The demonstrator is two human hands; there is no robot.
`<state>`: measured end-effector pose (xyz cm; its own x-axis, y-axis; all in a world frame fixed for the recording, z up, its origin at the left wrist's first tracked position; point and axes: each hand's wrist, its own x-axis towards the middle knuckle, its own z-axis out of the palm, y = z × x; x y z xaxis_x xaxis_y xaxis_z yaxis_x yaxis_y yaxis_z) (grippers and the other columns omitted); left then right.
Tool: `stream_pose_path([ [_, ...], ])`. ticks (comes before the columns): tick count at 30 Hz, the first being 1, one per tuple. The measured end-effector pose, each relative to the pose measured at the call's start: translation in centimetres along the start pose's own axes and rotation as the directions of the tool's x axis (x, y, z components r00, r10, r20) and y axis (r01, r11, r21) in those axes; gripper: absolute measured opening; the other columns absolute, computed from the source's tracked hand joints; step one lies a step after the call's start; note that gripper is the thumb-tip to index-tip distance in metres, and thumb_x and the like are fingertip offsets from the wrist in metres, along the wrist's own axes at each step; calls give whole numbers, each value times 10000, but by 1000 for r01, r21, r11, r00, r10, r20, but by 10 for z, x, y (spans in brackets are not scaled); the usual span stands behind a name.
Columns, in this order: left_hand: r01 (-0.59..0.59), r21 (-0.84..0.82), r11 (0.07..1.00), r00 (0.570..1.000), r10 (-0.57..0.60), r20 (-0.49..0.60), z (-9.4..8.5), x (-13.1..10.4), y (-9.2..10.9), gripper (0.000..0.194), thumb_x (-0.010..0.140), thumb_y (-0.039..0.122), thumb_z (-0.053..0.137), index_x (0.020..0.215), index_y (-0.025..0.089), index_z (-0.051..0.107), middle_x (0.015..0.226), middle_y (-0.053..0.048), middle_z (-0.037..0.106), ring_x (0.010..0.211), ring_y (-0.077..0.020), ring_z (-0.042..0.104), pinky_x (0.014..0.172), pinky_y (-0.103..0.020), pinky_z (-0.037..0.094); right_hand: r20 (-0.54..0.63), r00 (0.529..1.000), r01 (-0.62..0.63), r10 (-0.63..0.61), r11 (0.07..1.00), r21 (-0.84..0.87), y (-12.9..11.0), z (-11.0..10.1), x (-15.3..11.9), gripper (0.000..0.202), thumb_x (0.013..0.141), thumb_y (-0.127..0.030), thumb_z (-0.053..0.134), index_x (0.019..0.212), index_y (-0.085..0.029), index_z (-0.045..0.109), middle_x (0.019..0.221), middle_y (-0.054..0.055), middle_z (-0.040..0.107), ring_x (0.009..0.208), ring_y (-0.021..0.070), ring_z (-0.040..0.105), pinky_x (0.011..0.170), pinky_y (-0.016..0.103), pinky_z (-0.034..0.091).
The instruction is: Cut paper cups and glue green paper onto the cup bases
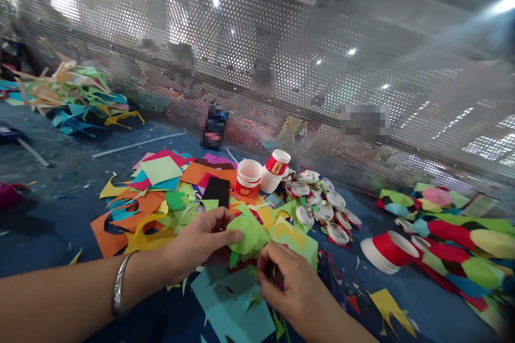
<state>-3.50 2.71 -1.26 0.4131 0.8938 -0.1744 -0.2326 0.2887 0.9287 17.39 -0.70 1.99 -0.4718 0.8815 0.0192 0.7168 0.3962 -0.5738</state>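
My left hand (pixel 211 236), with a silver bracelet on its wrist, pinches the left edge of a light green paper piece (pixel 246 233) between thumb and fingers. At the lower right of that piece, my right hand (pixel 281 278) has its fingers curled together; what lies between its fingertips is too small to tell. Below both hands lies a teal sheet (pixel 233 305). Coloured paper scraps (pixel 145 203) spread to the left, with a black rectangle (pixel 216 192) on them. White and red paper cups (pixel 248 177) stand just beyond my hands.
Cut cup bottoms (pixel 317 201) are heaped right of the cups. A red and white cup stack (pixel 389 252) lies tilted at the right, beside strips of coloured discs (pixel 466 241). More scraps (pixel 72 91) pile up at the far left. A perforated metal screen (pixel 241 37) stands behind.
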Motion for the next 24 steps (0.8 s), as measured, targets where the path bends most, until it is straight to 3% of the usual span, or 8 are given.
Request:
stream_pose_path([
  [4,-48,99,994,999,46,26,0,-1,3,295,785,360,724,941,182,549,783,40,572,581,-64,510,471,-166,360,-52,998,-28,39,980,197,1,-9,-1,109,804,-122,534,760,-213,495,676,-42,511,612,128,480,575,243,386],
  [9,-124,214,969,986,95,139,2,-3,5,266,798,377,687,928,178,567,754,43,543,561,-73,467,478,-195,365,-135,990,12,32,952,307,2,-17,-2,53,883,-199,509,833,-215,515,731,-33,501,657,133,464,612,249,399],
  [17,-227,418,880,966,147,213,-3,-2,-1,254,803,406,662,878,178,578,737,33,533,663,-118,477,589,-239,367,-77,997,5,25,927,375,6,-14,-1,59,912,-237,514,885,-213,561,756,-25,519,680,141,479,625,260,402],
  [24,-199,522,829,972,99,214,-2,-4,-2,277,804,415,643,938,178,595,734,27,549,657,-128,476,577,-243,355,-46,999,-1,20,925,380,4,-14,-1,65,898,-236,529,860,-201,568,747,-20,534,665,135,483,618,258,402],
])
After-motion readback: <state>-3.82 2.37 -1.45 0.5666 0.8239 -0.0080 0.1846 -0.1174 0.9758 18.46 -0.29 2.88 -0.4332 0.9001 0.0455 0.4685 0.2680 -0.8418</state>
